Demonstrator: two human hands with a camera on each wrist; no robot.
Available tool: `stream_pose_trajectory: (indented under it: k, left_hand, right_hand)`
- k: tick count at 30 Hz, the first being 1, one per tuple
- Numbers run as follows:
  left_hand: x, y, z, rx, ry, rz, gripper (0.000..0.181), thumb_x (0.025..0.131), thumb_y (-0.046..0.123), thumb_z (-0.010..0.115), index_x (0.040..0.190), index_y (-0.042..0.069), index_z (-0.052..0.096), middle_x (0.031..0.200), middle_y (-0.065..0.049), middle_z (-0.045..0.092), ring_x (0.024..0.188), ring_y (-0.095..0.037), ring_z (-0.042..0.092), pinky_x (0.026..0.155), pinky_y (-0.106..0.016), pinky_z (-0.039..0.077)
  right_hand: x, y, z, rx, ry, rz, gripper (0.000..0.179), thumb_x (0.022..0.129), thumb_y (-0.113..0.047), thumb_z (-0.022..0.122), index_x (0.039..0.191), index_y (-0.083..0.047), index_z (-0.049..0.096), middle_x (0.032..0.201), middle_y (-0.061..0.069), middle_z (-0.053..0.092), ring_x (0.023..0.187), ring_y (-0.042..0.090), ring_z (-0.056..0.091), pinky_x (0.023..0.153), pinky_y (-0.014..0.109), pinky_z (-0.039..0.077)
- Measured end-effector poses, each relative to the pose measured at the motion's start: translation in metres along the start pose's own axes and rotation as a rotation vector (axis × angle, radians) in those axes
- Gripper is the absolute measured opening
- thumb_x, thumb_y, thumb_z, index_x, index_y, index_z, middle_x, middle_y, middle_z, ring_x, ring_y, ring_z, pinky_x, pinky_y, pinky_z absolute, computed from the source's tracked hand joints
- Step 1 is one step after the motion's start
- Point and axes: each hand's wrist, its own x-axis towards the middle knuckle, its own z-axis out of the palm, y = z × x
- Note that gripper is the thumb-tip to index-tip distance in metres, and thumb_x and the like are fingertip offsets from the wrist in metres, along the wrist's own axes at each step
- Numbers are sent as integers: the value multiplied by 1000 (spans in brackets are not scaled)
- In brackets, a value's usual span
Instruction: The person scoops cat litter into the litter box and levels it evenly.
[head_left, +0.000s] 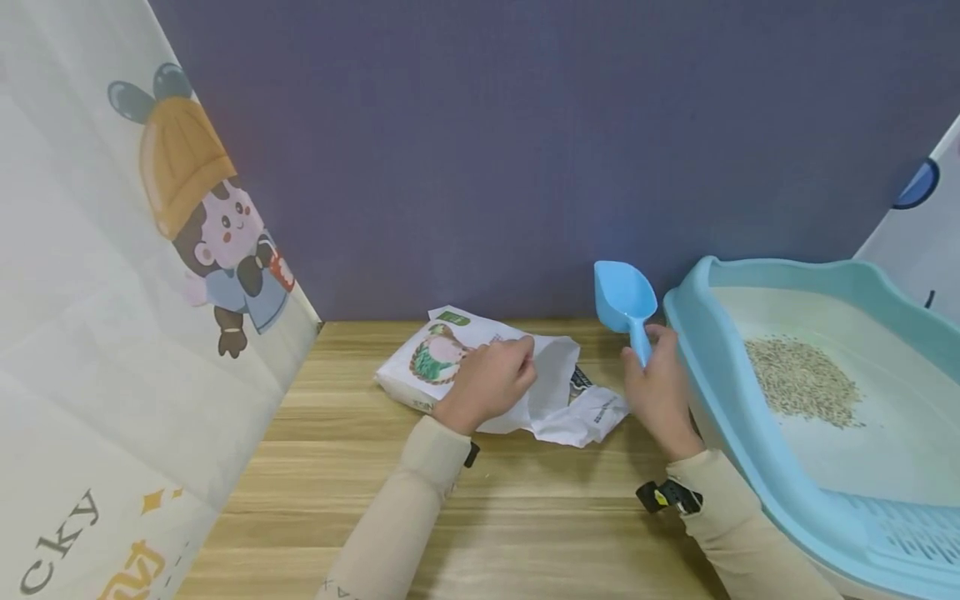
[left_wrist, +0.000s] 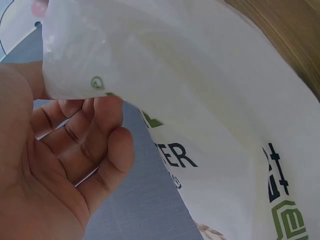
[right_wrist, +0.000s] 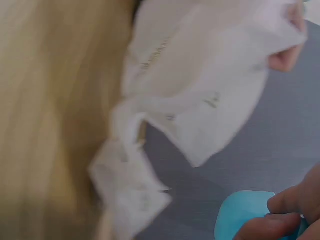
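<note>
A white printed litter bag (head_left: pixel 438 354) lies on its side on the wooden table, its torn open end toward the right. My left hand (head_left: pixel 493 379) pinches the edge of that opening. In the left wrist view the film of the bag (left_wrist: pixel 210 100) hides most of the thumb, while the fingers of my left hand (left_wrist: pixel 60 165) curl beneath the edge. Just right of the bag, my right hand (head_left: pixel 660 396) grips a light blue scoop (head_left: pixel 624 296) by its handle, bowl upward. Torn flaps of the bag (right_wrist: pixel 210 75) hang down in the right wrist view, near the scoop (right_wrist: pixel 242 212).
A pale blue litter box (head_left: pixel 690 333) stands at the right, holding a patch of tan litter pellets (head_left: pixel 802 379) and a slotted front section. A dark blue-grey panel (head_left: pixel 525 167) rises behind the table (head_left: pixel 315 500). A white cartoon-printed sheet (head_left: pixel 90 292) borders the left.
</note>
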Motion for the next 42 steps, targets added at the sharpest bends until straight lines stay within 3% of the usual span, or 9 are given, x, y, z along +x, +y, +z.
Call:
stream_pose_trajectory:
  k: [4, 10, 16, 21, 29, 42]
  left_hand:
    - [0, -1, 0, 12, 3, 0, 21, 97, 17, 51, 77, 19, 44, 62, 6, 42, 55, -11, 45, 48, -27, 33]
    - [1, -1, 1, 8, 9, 1, 22, 97, 17, 51, 76, 18, 44, 61, 6, 41, 54, -11, 44, 48, -27, 33]
    - [1, 0, 1, 10, 6, 6, 22, 97, 16, 51, 76, 18, 44, 61, 6, 41, 54, -11, 43, 48, -27, 32]
    - [2, 0, 1, 7, 12, 8, 22, 97, 16, 51, 76, 18, 44, 61, 6, 41, 54, -11, 43, 48, -27, 32]
    - [1, -1, 1, 14, 10, 3, 22, 96, 17, 51, 76, 18, 43, 61, 6, 40, 54, -12, 44, 49, -28, 33]
    - [1, -1, 1, 6, 16, 8, 22, 96, 16, 52, 75, 19, 43, 60, 6, 40, 54, -12, 43, 48, -28, 32]
  right_hand:
    - [2, 13, 8, -62, -31, 50, 52, 103, -12, 48, 147, 8, 29, 124, 38, 54, 108, 48, 54, 92, 63, 42]
    - [5, 29, 14, -134, -85, 122, 53, 103, -14, 45, 146, 12, 29, 125, 41, 53, 113, 53, 55, 95, 65, 42]
    - [5, 41, 16, -181, -121, 148, 53, 102, -14, 46, 144, 13, 29, 122, 40, 53, 106, 51, 55, 88, 63, 44]
    - [6, 48, 17, -196, -164, 165, 53, 102, -14, 44, 144, 12, 27, 128, 42, 49, 113, 53, 52, 93, 64, 42]
    - [10, 54, 18, -200, -236, 191, 57, 101, -14, 40, 146, 14, 19, 141, 46, 35, 127, 59, 41, 108, 67, 34]
    - [12, 52, 24, -323, -299, 256, 61, 97, -2, 37, 149, 14, 9, 142, 46, 18, 125, 60, 36, 107, 69, 34]
